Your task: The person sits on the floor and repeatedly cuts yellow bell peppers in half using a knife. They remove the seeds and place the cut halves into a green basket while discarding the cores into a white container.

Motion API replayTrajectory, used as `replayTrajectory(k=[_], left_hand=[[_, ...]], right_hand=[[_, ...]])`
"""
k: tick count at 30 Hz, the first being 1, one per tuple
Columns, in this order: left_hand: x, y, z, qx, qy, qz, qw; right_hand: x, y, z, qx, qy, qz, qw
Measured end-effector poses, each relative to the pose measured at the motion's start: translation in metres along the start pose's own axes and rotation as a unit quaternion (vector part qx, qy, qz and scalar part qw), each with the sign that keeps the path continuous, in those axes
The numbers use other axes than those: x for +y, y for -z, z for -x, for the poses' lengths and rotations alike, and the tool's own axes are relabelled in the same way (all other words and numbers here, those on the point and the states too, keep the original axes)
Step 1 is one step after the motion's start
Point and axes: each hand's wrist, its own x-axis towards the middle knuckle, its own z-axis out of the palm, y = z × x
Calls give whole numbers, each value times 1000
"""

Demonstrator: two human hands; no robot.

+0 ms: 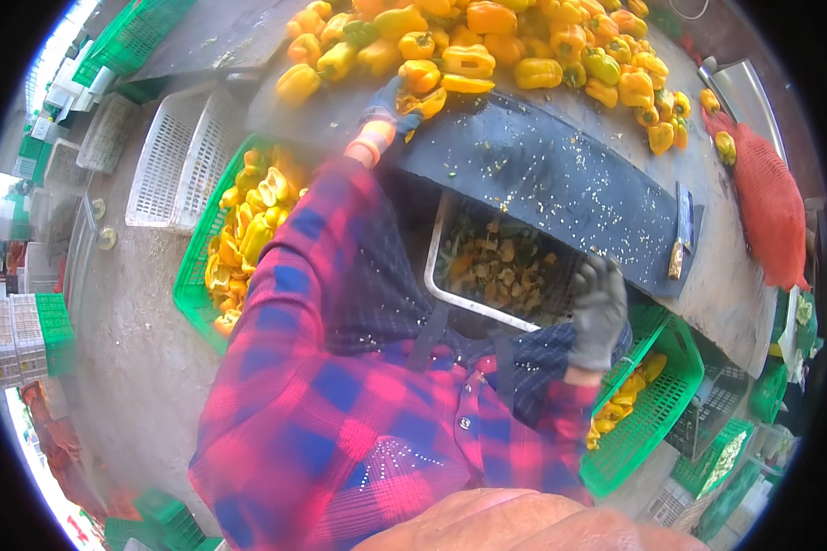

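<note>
My left hand (389, 110), in a dark blue glove, reaches to the near edge of a pile of yellow and orange bell peppers (493, 17). Its fingers are around a yellow bell pepper (431, 103) that looks cut open. My right hand (599, 303), in a grey glove, is near the front edge of a dark board (524, 165) strewn with pale seeds; its fingers are apart and nothing shows in it. A knife (682, 231) lies at the board's right end. Below the board stands a crate (482, 313) of pepper scraps.
A green crate (196, 275) of cut yellow peppers stands at the left, beside white plastic crates (169, 162). Another green crate (651, 420) holding yellow peppers is at the lower right. A full red mesh sack (765, 200) lies at the far right.
</note>
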Motion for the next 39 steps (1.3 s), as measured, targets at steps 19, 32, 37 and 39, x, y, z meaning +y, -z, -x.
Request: replayTrajectory(k=[19, 32, 37, 39], left_hand=[[24, -17, 14, 154, 96, 232, 956], [87, -81, 88, -6, -118, 257, 959], [84, -100, 92, 19, -93, 327, 940], [91, -102, 90, -36, 48, 448, 892]], right_hand=[[194, -145, -227, -276, 310, 831, 370], [153, -91, -135, -223, 335, 721, 564], [144, -98, -115, -190, 167, 708, 659], [141, -95, -118, -139, 58, 621, 769]])
